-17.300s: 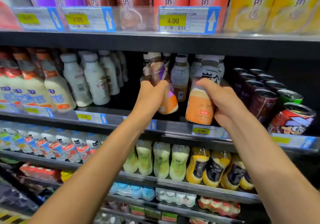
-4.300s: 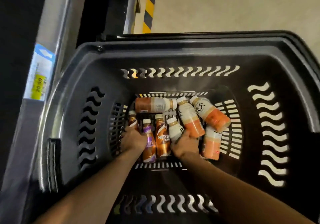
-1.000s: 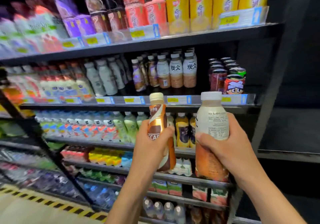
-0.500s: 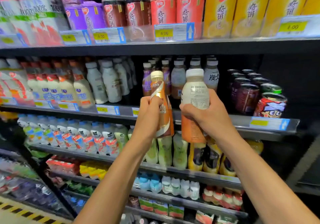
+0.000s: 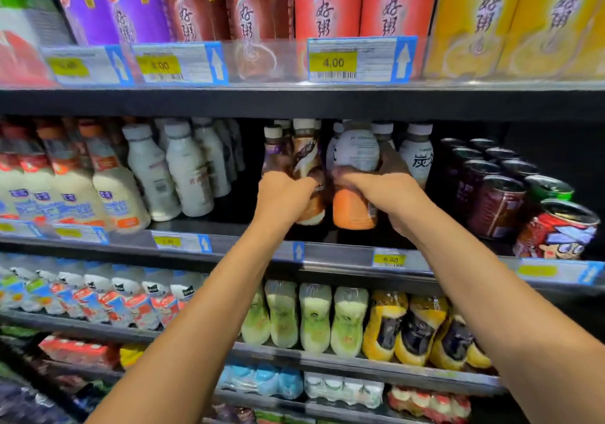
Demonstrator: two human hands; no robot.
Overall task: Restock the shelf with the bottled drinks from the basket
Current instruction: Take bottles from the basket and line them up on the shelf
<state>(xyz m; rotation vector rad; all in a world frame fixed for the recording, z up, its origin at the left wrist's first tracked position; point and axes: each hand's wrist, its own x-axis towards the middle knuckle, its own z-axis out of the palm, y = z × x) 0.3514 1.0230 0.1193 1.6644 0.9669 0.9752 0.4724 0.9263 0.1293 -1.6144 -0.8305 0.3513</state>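
- Step in hand: placement on the middle shelf [image 5: 330, 255]. Two bottles are held over its deck, in the gap ahead of the standing rows.
- Left hand [image 5: 283, 194]: fingers are curled round the lower body of a brown coffee bottle [image 5: 306, 158]. The bottle is held about upright, cap up.
- Right hand [image 5: 383, 191]: fingers and thumb are wrapped round the waist of an orange-bottomed bottle [image 5: 355, 209]. It is held upright, with the small-print side of the white label turned outward.
- The held bottles are kept side by side, close together.
- Both bases seem to be just above the deck, but with the blur and shadow it cannot be told whether either is set down.
- Matching rows are seen behind: a purple-label bottle [image 5: 272, 148] heads the left one, a white-and-orange bottle [image 5: 419, 158] stands at the right.
- The basket is not in view, so remaining stock is not judged.
- Next move, as judged: each bottle is to be lowered onto the deck in front of its own row and then released, the coffee bottle into the left lane and the orange one into the right.
- Care is called for near the cans [image 5: 496, 204] just right of the lane, and the bottles behind are not to be knocked over.
- The orange bottle's label would be better turned to face front before release.
- The white milk bottles [image 5: 186, 175] at left are well apart and not involved.
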